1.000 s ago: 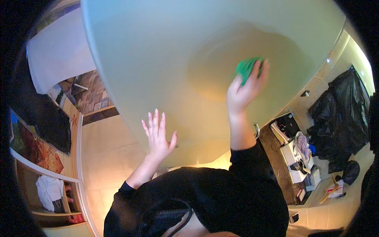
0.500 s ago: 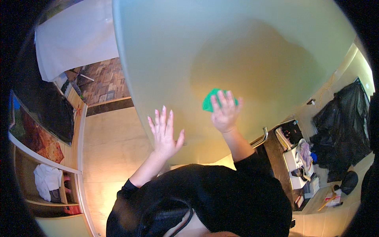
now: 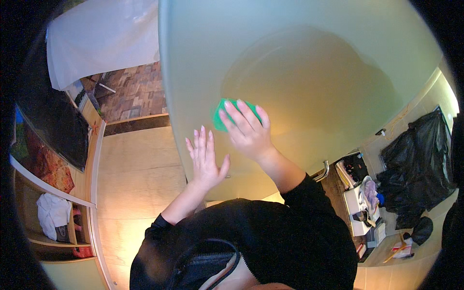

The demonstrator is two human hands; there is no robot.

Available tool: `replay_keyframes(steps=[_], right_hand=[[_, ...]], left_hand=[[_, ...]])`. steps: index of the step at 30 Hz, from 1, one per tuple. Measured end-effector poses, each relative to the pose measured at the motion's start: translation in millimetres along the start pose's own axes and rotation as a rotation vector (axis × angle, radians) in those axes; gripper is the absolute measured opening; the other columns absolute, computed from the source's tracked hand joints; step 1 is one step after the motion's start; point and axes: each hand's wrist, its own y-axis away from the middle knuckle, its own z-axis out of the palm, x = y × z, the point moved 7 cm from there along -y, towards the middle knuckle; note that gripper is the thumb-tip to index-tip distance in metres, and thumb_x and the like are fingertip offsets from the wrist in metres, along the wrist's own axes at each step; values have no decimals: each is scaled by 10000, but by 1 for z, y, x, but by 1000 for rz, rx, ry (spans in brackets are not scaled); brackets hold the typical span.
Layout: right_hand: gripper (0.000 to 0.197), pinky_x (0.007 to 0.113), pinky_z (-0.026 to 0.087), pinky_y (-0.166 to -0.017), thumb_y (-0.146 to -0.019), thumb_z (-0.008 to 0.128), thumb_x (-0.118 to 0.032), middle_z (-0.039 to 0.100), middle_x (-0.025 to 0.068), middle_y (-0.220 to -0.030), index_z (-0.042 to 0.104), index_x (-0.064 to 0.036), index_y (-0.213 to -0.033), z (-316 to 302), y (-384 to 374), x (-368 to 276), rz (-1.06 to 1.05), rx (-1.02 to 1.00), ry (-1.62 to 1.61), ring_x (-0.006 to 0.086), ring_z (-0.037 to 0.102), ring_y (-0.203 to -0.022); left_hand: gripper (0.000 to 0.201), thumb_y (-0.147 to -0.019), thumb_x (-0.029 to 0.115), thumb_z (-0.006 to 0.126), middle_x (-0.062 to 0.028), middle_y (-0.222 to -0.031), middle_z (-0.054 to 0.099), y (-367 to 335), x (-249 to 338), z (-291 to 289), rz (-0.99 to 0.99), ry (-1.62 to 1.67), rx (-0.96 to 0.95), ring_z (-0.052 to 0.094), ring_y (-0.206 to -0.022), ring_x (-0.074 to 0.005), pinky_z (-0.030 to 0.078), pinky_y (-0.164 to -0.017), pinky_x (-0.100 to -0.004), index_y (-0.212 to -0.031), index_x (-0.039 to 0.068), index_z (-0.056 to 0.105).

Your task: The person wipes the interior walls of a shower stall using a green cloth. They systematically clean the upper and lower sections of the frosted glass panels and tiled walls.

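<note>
Before me stands a large, smooth, pale green door (image 3: pixel 299 150) with a metal handle (image 3: pixel 323 171) at its lower right. My right hand (image 3: pixel 249 133) presses a bright green cloth (image 3: pixel 221 116) flat to the door's surface, fingers spread over it; part of the cloth is hidden under the palm. To its left, my left hand (image 3: pixel 205 162) is raised with fingers stretched out and holds nothing. It lies over the door's left part; whether it touches the surface I cannot tell.
A white sheet (image 3: pixel 104 38) hangs at the far left above a wood-patterned floor (image 3: pixel 135 92). Cubbies with a white cloth (image 3: pixel 53 215) stand at lower left. At right, black plastic (image 3: pixel 418 159) hangs beside a white box (image 3: pixel 357 205) with clothes.
My right hand has slid left across the door with the green cloth, closer to my left hand. The left hand stays open and has shifted slightly right in view.
</note>
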Motion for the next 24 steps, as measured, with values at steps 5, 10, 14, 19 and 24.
replay_keyframes(steps=[5, 10, 14, 19, 24], right_hand=[[512, 485, 233, -1149, -822, 624, -205, 517, 78, -1461, 612, -203, -1334, -26, 8, 75, 362, 1, 99, 303, 446, -1370], [606, 497, 311, -1096, -782, 666, -212, 490, 148, -1469, 555, -136, -1373, -50, -113, 101, 352, 365, 56, 373, 432, -1362], [564, 454, 283, -1116, -804, 663, -219, 497, 85, -1478, 579, -160, -1358, -20, -134, 24, 182, 155, -71, 308, 448, -1364], [446, 452, 227, -1155, -847, 591, -172, 539, 16, -1453, 649, -219, -1287, 6, -44, -23, -116, -23, -93, 236, 418, -1395], [524, 515, 228, -1150, -810, 615, -142, 502, 31, -1481, 613, -188, -1332, -19, -99, 48, 250, 96, 22, 259, 431, -1382]], left_hand=[[924, -814, 257, 713, -301, -1598, 136, 1, -12, -6, 21, -83, -21, 72, -1499, -462, 18, -1162, -647, -1530, -40, 211], [862, -816, 250, 704, -306, -1581, 184, 3, -6, -3, 3, -44, -10, 96, -1494, -467, 26, -1157, -657, -1497, -63, 278], [835, -818, 249, 700, -308, -1574, 207, 10, -13, -10, -27, -50, 2, 113, -1487, -478, 32, -1155, -662, -1481, -71, 307], [839, -821, 234, 697, -291, -1584, 198, 19, -22, -22, -68, -63, 9, 104, -1487, -482, 35, -1152, -665, -1497, -49, 290], [912, -823, 236, 702, -280, -1607, 126, 31, -42, -42, -134, -163, -28, 43, -1499, -468, 23, -1162, -648, -1539, -14, 197]])
